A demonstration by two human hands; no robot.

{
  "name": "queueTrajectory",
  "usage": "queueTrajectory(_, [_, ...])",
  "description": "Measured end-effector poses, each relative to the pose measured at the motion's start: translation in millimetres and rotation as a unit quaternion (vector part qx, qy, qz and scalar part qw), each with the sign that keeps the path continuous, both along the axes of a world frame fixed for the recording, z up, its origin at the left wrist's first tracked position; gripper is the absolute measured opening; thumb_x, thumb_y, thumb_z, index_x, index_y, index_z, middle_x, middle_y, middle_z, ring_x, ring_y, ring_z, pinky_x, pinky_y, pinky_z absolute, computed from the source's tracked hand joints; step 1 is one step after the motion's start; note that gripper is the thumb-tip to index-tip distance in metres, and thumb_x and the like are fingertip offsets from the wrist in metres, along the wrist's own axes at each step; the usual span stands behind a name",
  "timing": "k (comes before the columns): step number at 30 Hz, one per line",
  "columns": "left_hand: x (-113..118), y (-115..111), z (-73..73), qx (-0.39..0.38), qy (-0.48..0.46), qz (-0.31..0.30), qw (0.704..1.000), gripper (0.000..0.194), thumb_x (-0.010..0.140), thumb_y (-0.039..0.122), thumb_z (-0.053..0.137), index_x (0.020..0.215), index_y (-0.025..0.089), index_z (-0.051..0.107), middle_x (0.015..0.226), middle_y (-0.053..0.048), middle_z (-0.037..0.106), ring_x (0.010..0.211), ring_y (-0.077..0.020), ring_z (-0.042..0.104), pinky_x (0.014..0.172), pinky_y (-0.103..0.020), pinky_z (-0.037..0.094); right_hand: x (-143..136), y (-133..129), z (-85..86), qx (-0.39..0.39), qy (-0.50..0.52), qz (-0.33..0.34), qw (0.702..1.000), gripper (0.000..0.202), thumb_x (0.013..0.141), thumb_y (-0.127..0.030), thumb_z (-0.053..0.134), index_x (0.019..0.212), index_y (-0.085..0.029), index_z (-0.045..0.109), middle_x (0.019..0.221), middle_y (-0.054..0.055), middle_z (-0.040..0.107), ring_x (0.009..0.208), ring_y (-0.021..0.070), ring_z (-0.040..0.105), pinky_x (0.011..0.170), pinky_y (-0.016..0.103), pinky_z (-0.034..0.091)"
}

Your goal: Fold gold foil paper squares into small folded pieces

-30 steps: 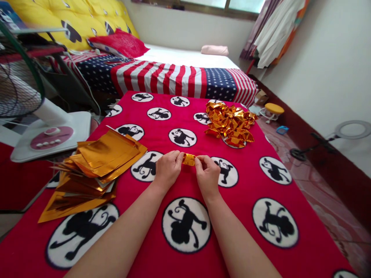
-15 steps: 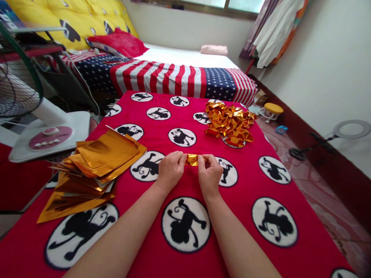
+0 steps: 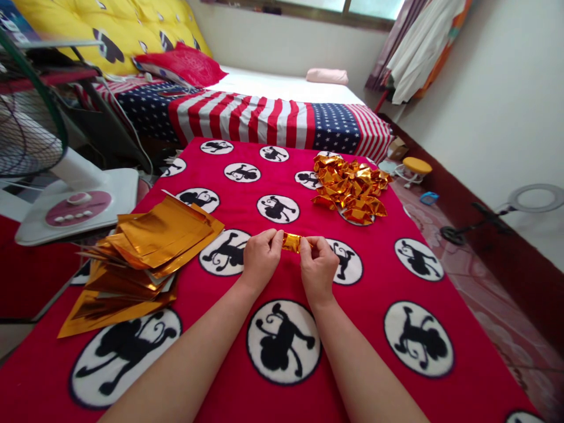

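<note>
Between my two hands is a small folded piece of gold foil paper [image 3: 291, 242], held level just above the red cloth. My left hand [image 3: 263, 254] pinches its left end with thumb and curled fingers. At the other end my right hand [image 3: 318, 258] grips it the same way, and a bit of gold edge shows past the thumb. Only the middle of the folded foil shows. A loose stack of flat gold foil sheets [image 3: 161, 235] lies to the left of my hands. Farther off at the right is a heap of folded gold foil pieces [image 3: 352, 185].
The red cloth [image 3: 282, 405] with round monkey prints covers the table. A white fan [image 3: 83, 202] stands at the left edge. Behind the table is a bed with a striped, starred cover [image 3: 247, 117]. On the floor at right are a yellow stool [image 3: 416, 165] and a ring-light stand [image 3: 480, 223].
The view has shifted very slightly. Both hands keep their grip on the folded foil paper, with only a small shift of the fingers.
</note>
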State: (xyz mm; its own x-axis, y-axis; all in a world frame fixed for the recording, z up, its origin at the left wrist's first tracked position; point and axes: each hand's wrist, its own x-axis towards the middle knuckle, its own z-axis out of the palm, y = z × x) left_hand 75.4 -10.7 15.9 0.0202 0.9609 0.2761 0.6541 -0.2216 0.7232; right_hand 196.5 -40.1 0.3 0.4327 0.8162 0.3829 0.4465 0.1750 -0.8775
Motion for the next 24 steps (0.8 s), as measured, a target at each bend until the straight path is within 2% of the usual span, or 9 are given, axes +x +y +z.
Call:
queueTrajectory(5, [1.0, -1.1, 0.2, 0.021, 0.016, 0.01, 1.0, 0.04, 0.095, 0.036, 0.041, 0.058, 0.019, 0.042, 0.059, 0.0, 0.054, 0.055, -0.0112, 0.044, 0.057, -0.027, 0.026, -0.1, -0.6, 0.2, -0.002, 0.012, 0.001, 1.0, 0.021, 0.088, -0.035, 0.056, 0.077, -0.018, 0.061, 0.068, 0.0, 0.06, 0.059, 0.0119, 0.054, 0.058, 0.024, 0.044])
queueTrajectory(14, [-6.8, 2.8, 1.6, 0.032, 0.066, 0.039, 0.997, 0.041, 0.097, 0.043, 0.039, 0.065, 0.02, 0.049, 0.069, -0.002, 0.06, 0.062, -0.0137, 0.05, 0.06, -0.028, 0.027, 3.7, 1.4, 3.2, -0.017, 0.065, 0.031, 0.997, 0.018, 0.084, -0.035, 0.06, 0.081, -0.018, 0.065, 0.067, 0.001, 0.065, 0.053, 0.0134, 0.058, 0.052, 0.025, 0.046])
queueTrajectory(18, [-5.6, 2.6, -0.7, 0.016, 0.08, 0.019, 0.996, 0.041, 0.097, 0.044, 0.038, 0.067, 0.02, 0.051, 0.071, -0.002, 0.061, 0.064, -0.0141, 0.051, 0.06, -0.027, 0.028, 2.9, 2.5, 1.1, -0.022, 0.065, 0.046, 0.997, 0.018, 0.085, -0.034, 0.058, 0.08, -0.019, 0.066, 0.064, 0.001, 0.065, 0.051, 0.0139, 0.059, 0.052, 0.025, 0.048])
queueTrajectory(24, [-4.2, 2.8, -2.3, -0.003, 0.082, 0.007, 0.997, 0.039, 0.096, 0.042, 0.04, 0.068, 0.02, 0.054, 0.07, -0.002, 0.062, 0.062, -0.0136, 0.051, 0.058, -0.027, 0.025, 8.8, 5.9, 5.5, -0.013, 0.085, 0.004, 0.996, 0.019, 0.083, -0.035, 0.06, 0.079, -0.018, 0.067, 0.064, 0.002, 0.068, 0.049, 0.0145, 0.062, 0.05, 0.025, 0.048])
